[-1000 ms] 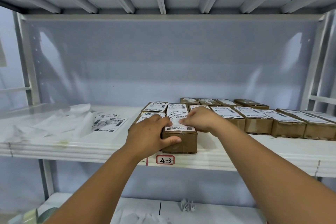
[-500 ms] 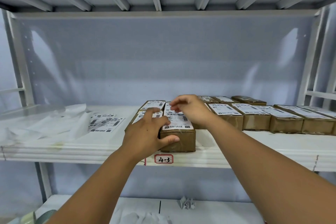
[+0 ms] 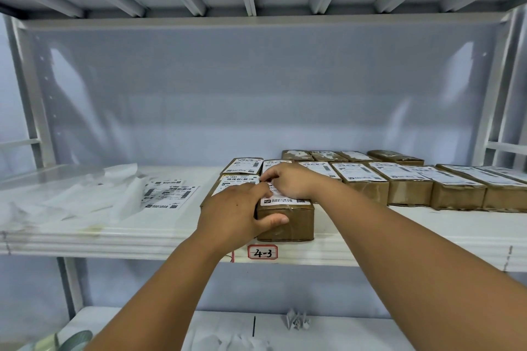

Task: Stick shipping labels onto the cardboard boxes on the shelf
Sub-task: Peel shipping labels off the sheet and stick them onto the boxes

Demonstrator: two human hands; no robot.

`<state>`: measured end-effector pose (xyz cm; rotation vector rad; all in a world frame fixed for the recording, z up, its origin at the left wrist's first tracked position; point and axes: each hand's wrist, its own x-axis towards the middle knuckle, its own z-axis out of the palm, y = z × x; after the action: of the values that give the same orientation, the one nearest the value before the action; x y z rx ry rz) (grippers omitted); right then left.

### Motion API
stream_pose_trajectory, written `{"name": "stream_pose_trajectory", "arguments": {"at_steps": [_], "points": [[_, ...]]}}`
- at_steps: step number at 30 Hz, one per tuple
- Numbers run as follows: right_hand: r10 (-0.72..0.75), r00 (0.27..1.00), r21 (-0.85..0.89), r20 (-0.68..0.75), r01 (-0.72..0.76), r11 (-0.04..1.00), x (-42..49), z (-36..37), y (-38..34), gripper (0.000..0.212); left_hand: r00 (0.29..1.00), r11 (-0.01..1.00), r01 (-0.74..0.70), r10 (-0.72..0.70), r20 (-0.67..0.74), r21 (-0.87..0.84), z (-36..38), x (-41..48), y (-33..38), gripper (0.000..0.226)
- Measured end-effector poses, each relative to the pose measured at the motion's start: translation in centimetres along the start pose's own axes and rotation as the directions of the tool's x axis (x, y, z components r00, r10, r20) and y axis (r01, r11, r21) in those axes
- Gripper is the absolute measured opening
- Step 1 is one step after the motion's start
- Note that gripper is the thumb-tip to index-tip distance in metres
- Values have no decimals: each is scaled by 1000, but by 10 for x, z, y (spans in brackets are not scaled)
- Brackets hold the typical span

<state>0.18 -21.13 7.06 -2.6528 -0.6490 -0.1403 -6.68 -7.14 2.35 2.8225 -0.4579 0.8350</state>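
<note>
White shelf [image 3: 399,234] first: the box [image 3: 293,222] sits at its front edge. Our left hand [image 3: 236,214] grasps the box, thumb on its front face. Our right hand [image 3: 288,182] sets bent fingers on the label [image 3: 285,202]; pinching or pressing, we cannot tell. We judge this the smoothing step. Next comes a firm rub, then another sheet from the loose labels [image 3: 168,194] toward the left end.

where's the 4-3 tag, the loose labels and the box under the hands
4-3 tag [image 3: 262,252]: head view, on its handwritten number
loose labels [image 3: 174,194]: head view, on the top sheet's barcodes
front box [image 3: 298,221]: head view, on its bare front face
</note>
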Motion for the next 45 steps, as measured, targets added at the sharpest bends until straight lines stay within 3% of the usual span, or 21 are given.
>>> {"name": "stream_pose_trajectory", "arguments": {"at_steps": [6, 11, 19, 21, 25, 28, 31, 34, 39, 45], "points": [[1, 998, 138, -66, 8, 990, -16, 1, 16, 28, 999, 1000, 23, -22, 27, -13, -1, 1, 1, 55], [29, 998, 550, -48, 2, 835, -43, 7, 38, 26, 998, 999, 43, -42, 35, -29, -2, 0, 1, 55], [18, 999, 631, -26, 2, 776, -63, 10, 47, 33, 992, 995, 93, -90, 90, -31, -9, -1, 6, 58], [56, 996, 609, -63, -6, 793, -63, 8, 48, 33, 988, 995, 92, -87, 128, -40, -12, 0, 6, 58], [142, 939, 402, -314, -3, 916, -58, -2, 50, 16, 966, 989, 76, -41, 254, -129, -22, 8, 5, 72], [113, 907, 188, -406, -38, 981, -50, -11, 46, 16, 980, 982, 50, -13, 199, -182, -28, 20, 3, 84], [130, 896, 103, -425, -95, 990, -33, -19, 43, 17, 983, 962, 58, -7, 186, -267, -35, 38, 1, 56], [179, 865, 87, -469, -157, 984, -12, -26, 46, 19, 955, 951, 80, 13, 296, -299, -35, 55, -4, 34], [293, 881, 24, -371, -307, 952, 40, -32, 60, 23, 951, 953, 75, 20, 309, -294, -16, 81, -35, 13], [368, 889, -73, -272, -400, 914, 109, -16, 85, 17, 957, 919, 107, 8, 288, -380, 7, 87, -57, 16]]}}
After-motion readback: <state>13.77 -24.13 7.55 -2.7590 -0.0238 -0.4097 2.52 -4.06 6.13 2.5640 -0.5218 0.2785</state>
